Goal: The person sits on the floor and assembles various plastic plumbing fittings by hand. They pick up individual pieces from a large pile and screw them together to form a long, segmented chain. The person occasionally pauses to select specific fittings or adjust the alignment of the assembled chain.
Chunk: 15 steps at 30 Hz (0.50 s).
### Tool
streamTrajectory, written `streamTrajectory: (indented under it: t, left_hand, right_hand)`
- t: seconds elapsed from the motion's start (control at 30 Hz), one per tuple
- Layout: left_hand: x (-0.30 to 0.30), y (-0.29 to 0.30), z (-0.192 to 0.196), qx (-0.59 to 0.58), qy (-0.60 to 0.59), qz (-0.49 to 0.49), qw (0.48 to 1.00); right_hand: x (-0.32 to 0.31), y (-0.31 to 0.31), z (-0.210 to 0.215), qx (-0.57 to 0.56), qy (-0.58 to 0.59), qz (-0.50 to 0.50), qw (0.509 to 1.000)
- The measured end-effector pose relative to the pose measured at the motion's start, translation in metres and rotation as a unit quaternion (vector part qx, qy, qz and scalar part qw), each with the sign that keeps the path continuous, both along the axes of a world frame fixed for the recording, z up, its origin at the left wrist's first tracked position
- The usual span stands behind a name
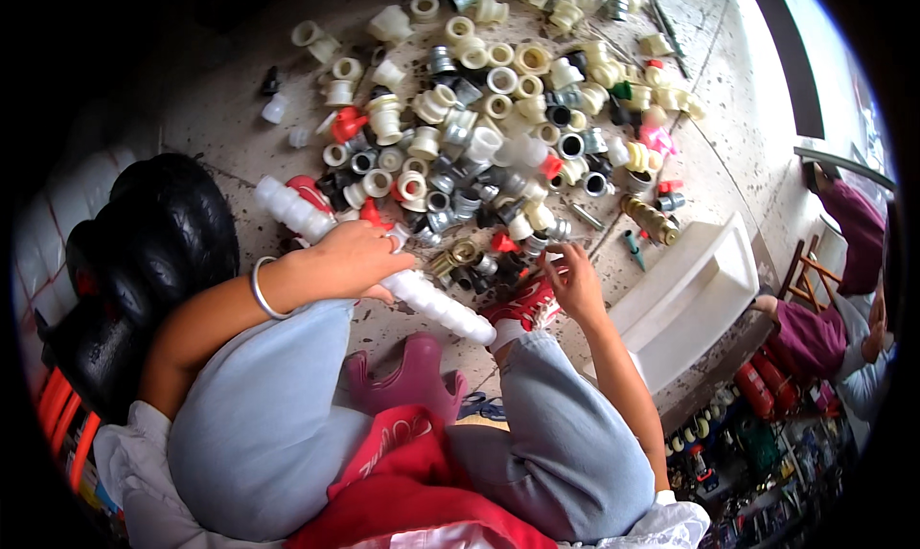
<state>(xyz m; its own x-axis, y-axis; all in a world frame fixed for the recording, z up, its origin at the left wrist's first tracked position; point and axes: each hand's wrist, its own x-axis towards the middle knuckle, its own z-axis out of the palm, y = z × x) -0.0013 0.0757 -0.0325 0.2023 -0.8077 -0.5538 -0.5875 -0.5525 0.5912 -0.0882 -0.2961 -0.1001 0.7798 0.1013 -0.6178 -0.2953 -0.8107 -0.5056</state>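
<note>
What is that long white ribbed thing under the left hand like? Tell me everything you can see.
The long white ribbed thing looks like slightly translucent plastic, ringed by ridges, perhaps several pieces joined end to end. It slants from upper left to lower right, roughly straight. The left hand grasps its middle from above, hiding that part. Its lower end is near the right red shoe; contact there is unclear.

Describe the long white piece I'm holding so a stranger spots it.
Find the scattered fittings on the floor. At their near edge, the left hand holds the ribbed white piece. Its long rod shape sets it apart from short fittings.
</note>
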Motion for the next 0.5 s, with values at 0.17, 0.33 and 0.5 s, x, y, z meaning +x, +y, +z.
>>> streamTrajectory:
  t: [0.17, 0.33, 0.5]
  left_hand:
    - [-0.001, 0.001, -0.001, -0.033, -0.031, 0.008, 0.999]
    - [-0.002, -0.002, -0.002, -0.022, -0.035, -0.004, 0.999]
    - [-0.002, -0.004, 0.000, -0.018, -0.035, -0.008, 0.999]
  right_hand:
    - [0.002, -0.014, 0.000, -0.066, -0.087, -0.066, 0.992]
    - [0.007, 0.023, 0.008, -0.058, -0.168, 0.174, 0.969]
    - [0.026, 0.025, -0.005, -0.146, -0.088, 0.179, 0.969]
